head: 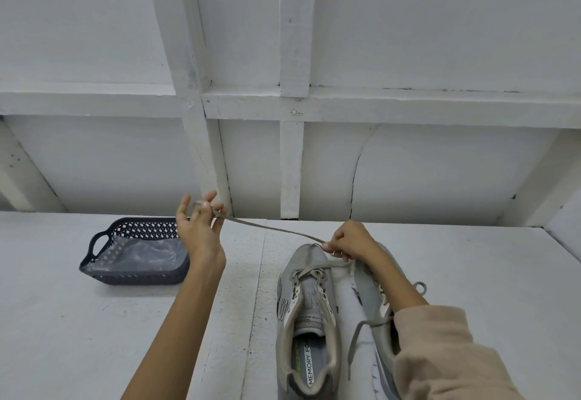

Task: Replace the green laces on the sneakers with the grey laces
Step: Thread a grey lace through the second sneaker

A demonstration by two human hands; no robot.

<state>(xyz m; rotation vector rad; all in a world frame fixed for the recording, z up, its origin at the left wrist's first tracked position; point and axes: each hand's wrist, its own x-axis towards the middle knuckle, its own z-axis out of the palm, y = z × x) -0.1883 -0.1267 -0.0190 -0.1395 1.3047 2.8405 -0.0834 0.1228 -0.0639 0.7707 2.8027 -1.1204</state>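
Observation:
Two grey sneakers stand side by side on the white table, toes pointing away from me. The left sneaker has a grey lace threaded through its lowest eyelets. My left hand is raised to the left of the shoes and pinches one end of that lace, which stretches taut across to my right hand. My right hand grips the lace just above the left sneaker's toe. My right forearm covers most of the right sneaker, whose grey lace ends hang loose. No green lace is visible.
A dark perforated plastic basket with a clear plastic bag inside sits on the table at the left. A white panelled wall rises right behind the table. The table's right edge runs near the frame's right side.

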